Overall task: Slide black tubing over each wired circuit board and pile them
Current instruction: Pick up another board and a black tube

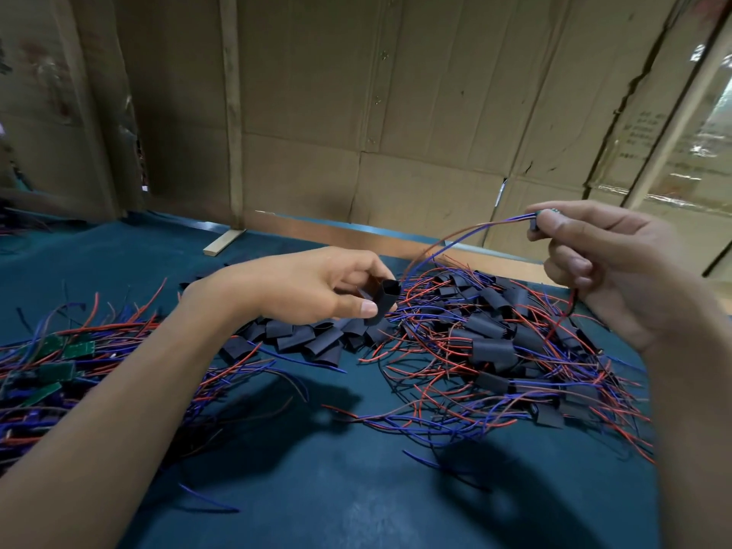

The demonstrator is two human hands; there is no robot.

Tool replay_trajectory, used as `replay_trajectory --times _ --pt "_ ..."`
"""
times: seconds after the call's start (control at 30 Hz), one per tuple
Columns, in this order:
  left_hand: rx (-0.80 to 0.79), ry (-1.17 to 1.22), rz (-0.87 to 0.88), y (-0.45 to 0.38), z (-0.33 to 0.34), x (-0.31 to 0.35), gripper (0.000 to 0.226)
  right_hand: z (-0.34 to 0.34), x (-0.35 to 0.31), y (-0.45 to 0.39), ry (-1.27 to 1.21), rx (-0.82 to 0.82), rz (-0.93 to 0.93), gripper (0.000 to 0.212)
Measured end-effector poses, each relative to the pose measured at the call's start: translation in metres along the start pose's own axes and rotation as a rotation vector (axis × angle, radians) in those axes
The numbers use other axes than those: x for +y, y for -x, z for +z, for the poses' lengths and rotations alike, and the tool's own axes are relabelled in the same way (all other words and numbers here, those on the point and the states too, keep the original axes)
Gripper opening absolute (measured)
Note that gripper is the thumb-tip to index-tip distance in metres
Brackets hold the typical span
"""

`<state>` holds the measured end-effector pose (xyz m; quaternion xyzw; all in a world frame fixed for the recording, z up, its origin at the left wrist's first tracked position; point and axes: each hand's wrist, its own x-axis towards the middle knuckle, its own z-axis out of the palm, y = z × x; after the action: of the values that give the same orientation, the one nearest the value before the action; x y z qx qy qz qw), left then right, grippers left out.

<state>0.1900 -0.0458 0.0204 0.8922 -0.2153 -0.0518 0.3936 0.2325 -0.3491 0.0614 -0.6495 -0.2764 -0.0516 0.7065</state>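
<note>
Above the table (317, 489), left hand (317, 287) pinches one black tubing piece (382, 301), mouth open toward the right. Right hand (602, 263) grips a wired circuit board (540, 220) (mostly hidden by fingers), wires (443, 247) arcing down. Finished pile (495, 342) lies between. Step: threading; next likely needs wire ends lined up with the tube mouth.

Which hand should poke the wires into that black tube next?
Probably the right hand: it pinches the wired circuit board, its wires arching toward the black tubing that the left hand holds with its open end facing them.
</note>
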Motion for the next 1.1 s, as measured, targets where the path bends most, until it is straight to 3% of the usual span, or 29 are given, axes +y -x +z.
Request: replay_trajectory --times 0.4,0.83,1.1 --pt "-0.044 -0.01 -0.001 0.002 0.003 0.008 0.031 0.002 0.011 -0.004 0.03 -0.044 0.053 0.029" --pt "-0.024 -0.01 -0.009 0.005 0.002 0.011 0.035 -0.001 0.017 -0.007 0.004 0.037 0.079 0.022" --pt "-0.018 -0.005 -0.006 0.003 0.002 0.011 0.032 0.0 0.013 -0.006 0.083 -0.003 0.067 0.033"
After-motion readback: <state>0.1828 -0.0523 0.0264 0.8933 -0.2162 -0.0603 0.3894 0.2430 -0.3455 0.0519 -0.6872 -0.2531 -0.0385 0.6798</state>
